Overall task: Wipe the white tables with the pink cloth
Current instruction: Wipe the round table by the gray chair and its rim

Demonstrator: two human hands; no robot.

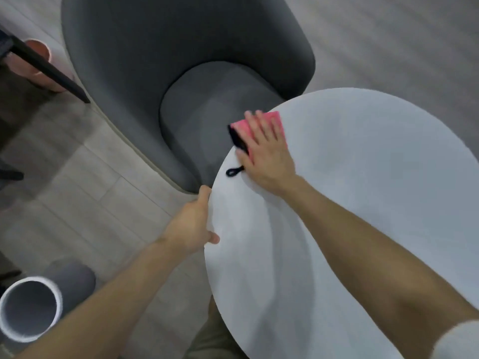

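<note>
Pink cloth (272, 119) | under right grip (267, 154), fingers flat (pressing) | left grip (191, 224) clasps bench (363, 177) rim | advise even, overlapping strokes

Right forearm (363, 229): bare, extended forward and toward the left, wrist roughly straight. My right hand (264, 154) lies palm down, fingers straight and slightly spread, pressing flat on the pink cloth (241, 126). A white sleeve (456, 340) edge shows at my upper arm. Left forearm (116, 288): bare, angled in from lower left. My left hand (190, 224) grips the rim of the white table (363, 190), thumb on top, fingers curled round the edge.
</note>
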